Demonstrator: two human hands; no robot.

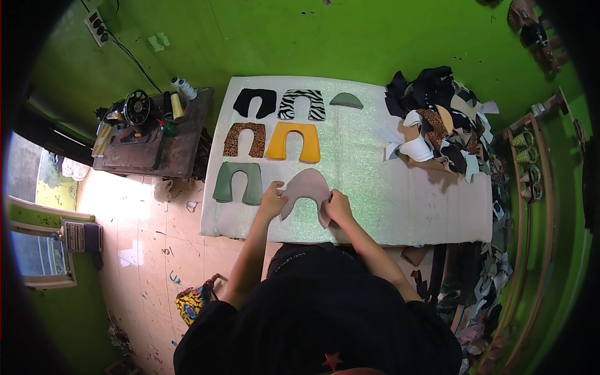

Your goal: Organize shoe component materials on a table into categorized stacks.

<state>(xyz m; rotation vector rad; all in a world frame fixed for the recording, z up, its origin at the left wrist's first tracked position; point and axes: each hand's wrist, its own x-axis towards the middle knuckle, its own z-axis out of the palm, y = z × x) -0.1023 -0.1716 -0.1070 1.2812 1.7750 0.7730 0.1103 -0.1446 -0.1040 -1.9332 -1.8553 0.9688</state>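
A beige-pink, arch-shaped cut piece (306,185) lies at the near side of the pale sparkly table, its two legs pointing toward me. My left hand (273,200) is closed on its left edge, and my right hand (338,207) grips the right leg. Just left of it sits a grey-green U-shaped piece (225,183). Farther back are a yellow one (292,132) and a leopard-print one (237,139). Behind those lie a black piece (247,97) and a zebra-print piece (300,99). A green half-round piece (345,99) rests to their right.
A heap of mixed scraps (437,134) covers the table's (362,194) back right. On the left stands a sewing machine (136,111) on a dark wooden stand with thread cones (184,89). Sandals hang on a wooden rack (528,150) at the right. A patterned bag (194,302) lies on the floor.
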